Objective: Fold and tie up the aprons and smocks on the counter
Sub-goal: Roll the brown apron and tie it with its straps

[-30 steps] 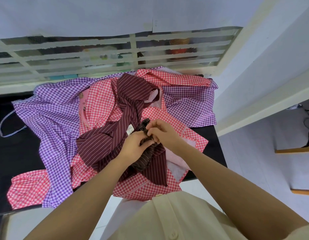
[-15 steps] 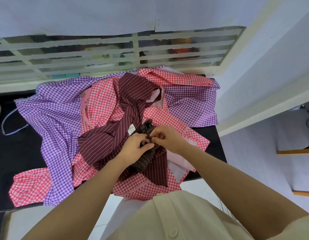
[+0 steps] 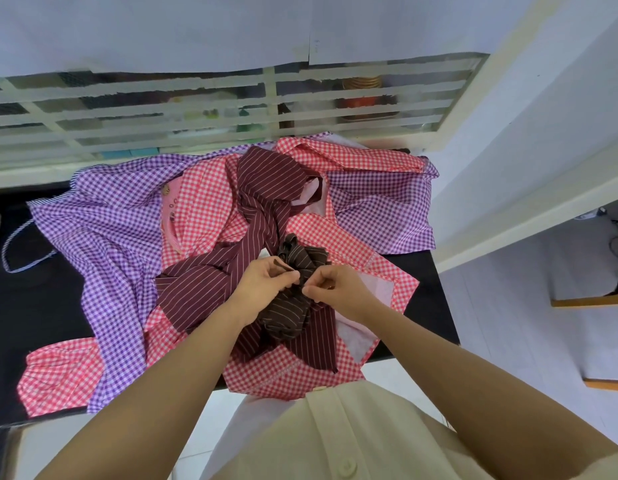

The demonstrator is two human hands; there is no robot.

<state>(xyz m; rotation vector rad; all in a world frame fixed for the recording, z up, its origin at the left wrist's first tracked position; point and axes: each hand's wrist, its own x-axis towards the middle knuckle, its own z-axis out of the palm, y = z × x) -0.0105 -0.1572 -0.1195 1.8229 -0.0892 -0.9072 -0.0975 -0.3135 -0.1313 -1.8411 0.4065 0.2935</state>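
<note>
"purple gingham smock (image 3: 103, 237) sprawled at the left of the black counter (image 3: 40, 306). are you on that one?"

"no, it lies loose, with pink gingham (image 3: 58, 375) poking out beneath it by the front edge. next over, the maroon striped apron (image 3: 266, 181) is draped across the heap."

"and your hands?"

"half a second ago they were pressed together, fingers overlapping on the bundle. now they've drawn slightly apart. my left hand (image 3: 266, 282) pinches a dark strip of it between thumb and fingers. my right hand (image 3: 338, 289) pinches its cloth just beside that. the bunched top now shows beyond them."

"where's the bundle?"

"the brown striped bundle (image 3: 286, 317) sits mid-heap on the maroon apron, between and under my hands. its long axis runs away from me, with the bunched end toward the window grille (image 3: 162, 109) and the other end toward my cream shirt (image 3: 335, 427)."

"right of it?"

"more pink gingham, then purple, reaching the counter's right edge."
</note>
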